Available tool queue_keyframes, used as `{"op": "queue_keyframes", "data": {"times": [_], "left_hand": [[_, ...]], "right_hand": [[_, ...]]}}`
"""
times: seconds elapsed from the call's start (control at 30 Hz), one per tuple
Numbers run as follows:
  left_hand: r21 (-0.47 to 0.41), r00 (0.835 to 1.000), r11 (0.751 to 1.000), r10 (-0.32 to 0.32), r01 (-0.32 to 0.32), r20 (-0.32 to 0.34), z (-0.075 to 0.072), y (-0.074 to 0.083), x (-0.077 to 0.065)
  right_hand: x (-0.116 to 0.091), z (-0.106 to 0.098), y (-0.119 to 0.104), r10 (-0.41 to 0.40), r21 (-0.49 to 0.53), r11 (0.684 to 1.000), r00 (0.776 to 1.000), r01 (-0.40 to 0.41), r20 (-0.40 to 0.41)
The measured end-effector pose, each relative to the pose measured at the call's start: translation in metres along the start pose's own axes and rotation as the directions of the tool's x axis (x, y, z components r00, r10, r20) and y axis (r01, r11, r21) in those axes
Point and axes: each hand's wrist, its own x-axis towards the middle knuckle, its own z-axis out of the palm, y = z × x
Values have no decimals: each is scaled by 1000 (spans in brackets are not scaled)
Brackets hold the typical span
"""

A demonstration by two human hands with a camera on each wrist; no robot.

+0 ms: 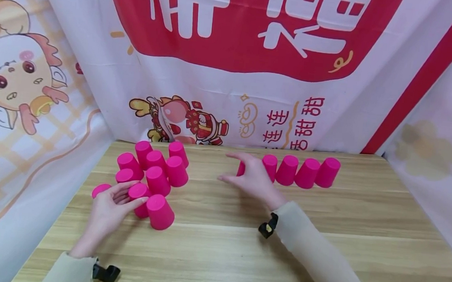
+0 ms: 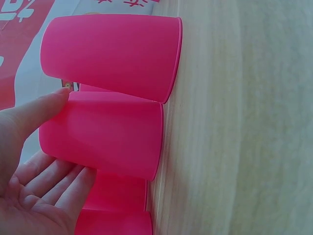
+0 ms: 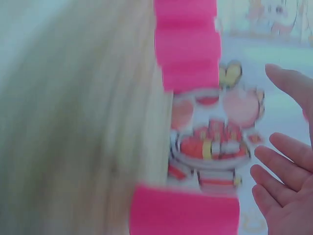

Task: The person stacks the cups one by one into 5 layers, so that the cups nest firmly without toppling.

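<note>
Upside-down pink cups stand in two groups on the wooden table. My left hand (image 1: 108, 207) is at the front of the left cluster, its thumb and fingers on opposite sides of a pink cup (image 2: 105, 134). Another pink cup (image 1: 160, 212) stands close beside the held one, on its right. My right hand (image 1: 254, 179) hovers by the left end of the row at the back, fingers spread and nothing in its grasp. Partly hidden behind it is the row's leftmost cup (image 1: 241, 168). In the right wrist view the picture is blurred, with a pink cup (image 3: 185, 210) below the hand.
Several more cups make up the left cluster, including a back cup (image 1: 178, 154). The row at the back right ends with a cup (image 1: 327, 172). A printed cloth (image 1: 222, 87) hangs behind the wooden table (image 1: 224, 257), with more cloth at both sides.
</note>
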Motion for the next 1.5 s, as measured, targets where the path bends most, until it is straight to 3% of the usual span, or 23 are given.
{"op": "queue_keyframes", "data": {"times": [0.23, 0.47, 0.6, 0.87, 1.2, 1.5], "left_hand": [[1, 1000, 1000, 2, -2, 7, -1, -2, 0], [13, 999, 1000, 26, -26, 20, -3, -5, 2], [15, 999, 1000, 24, -25, 28, -2, -6, 4], [38, 999, 999, 8, -9, 31, -4, -3, 3], [25, 999, 999, 19, -20, 29, -4, -2, 1], [38, 999, 999, 12, -13, 35, -3, -3, 3]], "right_hand": [[-15, 50, -29, -74, 91, 994, 988, 62, 135], [-26, 96, -51, -129, 150, 985, 939, 85, 318], [-26, 112, -56, -140, 226, 972, 920, 59, 365], [-22, 124, -66, -88, 261, 965, 923, -14, 375], [-20, 136, -68, -111, 279, 960, 928, 7, 357], [-20, 134, -68, -86, 282, 959, 935, -16, 345]]}}
